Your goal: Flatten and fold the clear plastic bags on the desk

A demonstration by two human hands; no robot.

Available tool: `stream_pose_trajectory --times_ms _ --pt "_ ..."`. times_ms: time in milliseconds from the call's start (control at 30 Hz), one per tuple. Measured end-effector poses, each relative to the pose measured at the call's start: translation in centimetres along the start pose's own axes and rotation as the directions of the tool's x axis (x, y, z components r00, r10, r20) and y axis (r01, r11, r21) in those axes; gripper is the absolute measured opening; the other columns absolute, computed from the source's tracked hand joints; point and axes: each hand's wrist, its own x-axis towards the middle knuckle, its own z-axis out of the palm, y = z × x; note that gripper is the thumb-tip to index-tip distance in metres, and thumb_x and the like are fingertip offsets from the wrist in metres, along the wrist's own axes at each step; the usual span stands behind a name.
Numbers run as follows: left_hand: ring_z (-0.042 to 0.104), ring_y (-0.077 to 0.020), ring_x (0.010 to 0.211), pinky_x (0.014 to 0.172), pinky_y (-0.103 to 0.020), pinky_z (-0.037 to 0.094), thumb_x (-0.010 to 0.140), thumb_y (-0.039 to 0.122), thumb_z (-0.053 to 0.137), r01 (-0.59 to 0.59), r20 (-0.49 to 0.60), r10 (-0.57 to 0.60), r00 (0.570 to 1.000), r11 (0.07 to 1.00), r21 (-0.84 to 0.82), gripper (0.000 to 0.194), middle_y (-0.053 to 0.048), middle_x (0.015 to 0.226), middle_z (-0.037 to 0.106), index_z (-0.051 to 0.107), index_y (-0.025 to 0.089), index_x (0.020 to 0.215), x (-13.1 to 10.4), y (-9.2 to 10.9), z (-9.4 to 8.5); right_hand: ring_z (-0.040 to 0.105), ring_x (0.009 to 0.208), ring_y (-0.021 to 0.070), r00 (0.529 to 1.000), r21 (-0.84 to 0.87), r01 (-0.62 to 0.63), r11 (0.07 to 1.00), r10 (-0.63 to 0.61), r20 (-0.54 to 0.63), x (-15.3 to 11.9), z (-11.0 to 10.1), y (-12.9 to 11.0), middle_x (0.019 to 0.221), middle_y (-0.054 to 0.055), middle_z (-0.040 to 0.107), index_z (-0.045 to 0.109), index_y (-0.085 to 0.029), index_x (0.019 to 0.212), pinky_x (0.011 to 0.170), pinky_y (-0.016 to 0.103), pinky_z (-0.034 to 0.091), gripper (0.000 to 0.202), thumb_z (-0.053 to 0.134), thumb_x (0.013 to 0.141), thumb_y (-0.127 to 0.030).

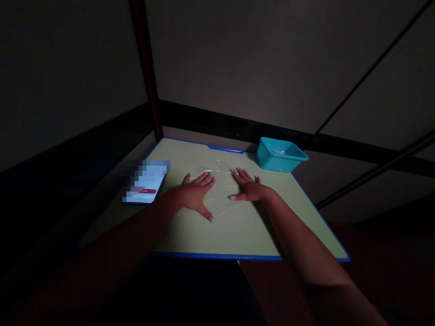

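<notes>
Pretty dim room, tbh: shadowy pale wall panels (pixel 238 59), a black band (pixel 210 118) along the bottom and a dark reddish floor (pixel 275 290). Best-lit thing is the pale wood-look table (pixel 204 240) with blue edging. Clear plastic film (pixel 222 183) lies mid-table, left hand (pixel 199 194) and right hand (pixel 248 188) both palm-down on it, fingers spread wide, gripping nothing. Lit phone (pixel 149 183) on the left, turquoise plastic basket (pixel 275 159) at the far right corner.
</notes>
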Motion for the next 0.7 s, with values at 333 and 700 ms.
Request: stream_pose_trajectory --times_ms 333,700 --pt "0.002 -0.0316 0.139 0.103 -0.063 -0.004 0.078 0.072 0.035 0.075 -0.201 -0.079 0.976 0.997 -0.031 0.092 -0.015 0.151 0.003 0.01 0.016 0.146 -0.1 1.2 -0.5 -0.01 0.138 0.0289 0.985 0.009 -0.108 0.994 0.108 -0.135 0.2 0.1 0.8 0.151 0.013 -0.013 -0.01 -0.021 0.145 0.101 0.066 0.004 0.094 0.037 0.079 -0.069" --pt "0.001 -0.0209 0.14 0.11 -0.046 0.009 0.087 0.066 0.02 -0.166 -0.206 0.156 0.966 0.986 -0.031 0.078 -0.009 0.152 0.001 0.007 0.015 0.146 0.6 4.0 0.0 -0.008 0.138 0.0286 0.986 -0.092 0.124 0.988 -0.133 -0.103 0.5 1.6 -4.3 0.151 0.013 -0.005 -0.003 -0.017 0.146 0.101 0.065 -0.001 0.09 0.039 0.081 -0.063"
